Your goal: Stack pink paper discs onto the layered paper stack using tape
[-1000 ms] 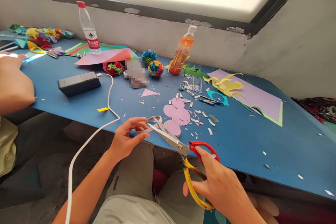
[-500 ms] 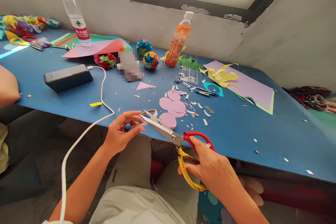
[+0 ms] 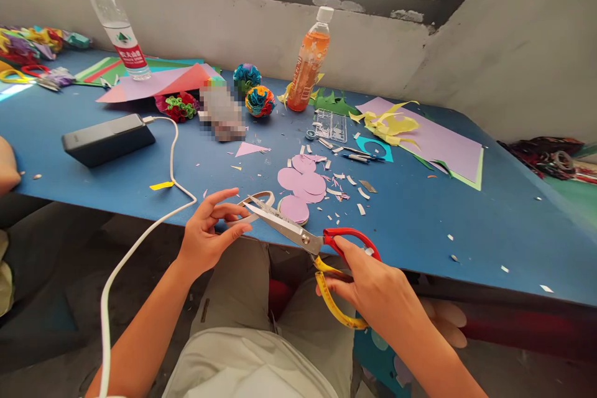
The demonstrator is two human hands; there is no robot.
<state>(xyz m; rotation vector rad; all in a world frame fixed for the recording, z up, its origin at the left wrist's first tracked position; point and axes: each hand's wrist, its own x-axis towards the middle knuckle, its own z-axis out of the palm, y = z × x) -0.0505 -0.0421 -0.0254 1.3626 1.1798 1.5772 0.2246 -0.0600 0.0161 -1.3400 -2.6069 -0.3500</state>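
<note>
At the table's front edge, my left hand pinches a thin pale strip curled into a loop, perhaps paper or tape. My right hand grips large scissors, one handle red and the other wrapped in yellow. Their blades are slightly apart, with the tips at the strip near my left fingertips; I cannot tell if they are cutting it. Just beyond the blades lie several purple paper circles, one of them on a small stack close to the table edge.
White scraps are scattered over the blue table. A power bank trails a white cable on the left. Farther back stand a water bottle and an orange drink bottle, near paper balls and purple sheets.
The whole view has shifted slightly, so things on the table appear a little farther left and up. Both hands keep nearly the same pose, with the scissors still at the strip.
</note>
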